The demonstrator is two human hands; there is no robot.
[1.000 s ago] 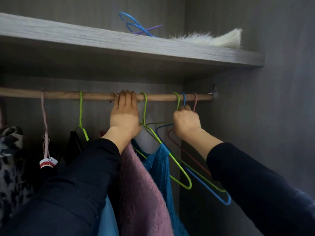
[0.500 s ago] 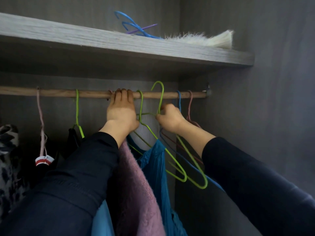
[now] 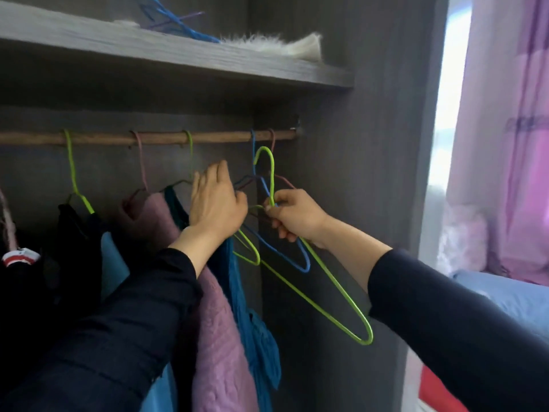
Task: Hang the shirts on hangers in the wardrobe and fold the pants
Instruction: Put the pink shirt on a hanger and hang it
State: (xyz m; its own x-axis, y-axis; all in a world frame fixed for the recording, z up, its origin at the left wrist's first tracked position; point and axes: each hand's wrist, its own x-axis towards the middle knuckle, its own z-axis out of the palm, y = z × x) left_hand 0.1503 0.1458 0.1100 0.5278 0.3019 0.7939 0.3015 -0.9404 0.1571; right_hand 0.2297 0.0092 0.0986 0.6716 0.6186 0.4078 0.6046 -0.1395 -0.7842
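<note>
Green hanger [image 3: 272, 179], off the rod [image 3: 219, 137], we pinch at its neck with our right hand [image 3: 297, 215]; our left hand [image 3: 215, 203], fingers loose, steadies neighbouring hangers [image 3: 306, 268], probably against tangling.

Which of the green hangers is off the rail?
The green hanger pinched in the right hand: its hook is free below the rail; the other two green hooks loop over it.

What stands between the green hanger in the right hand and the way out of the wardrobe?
Nothing visible on the room side. The blue hanger on the rod crosses the green hanger beside the right hand; whether they interlock cannot be told.
</note>
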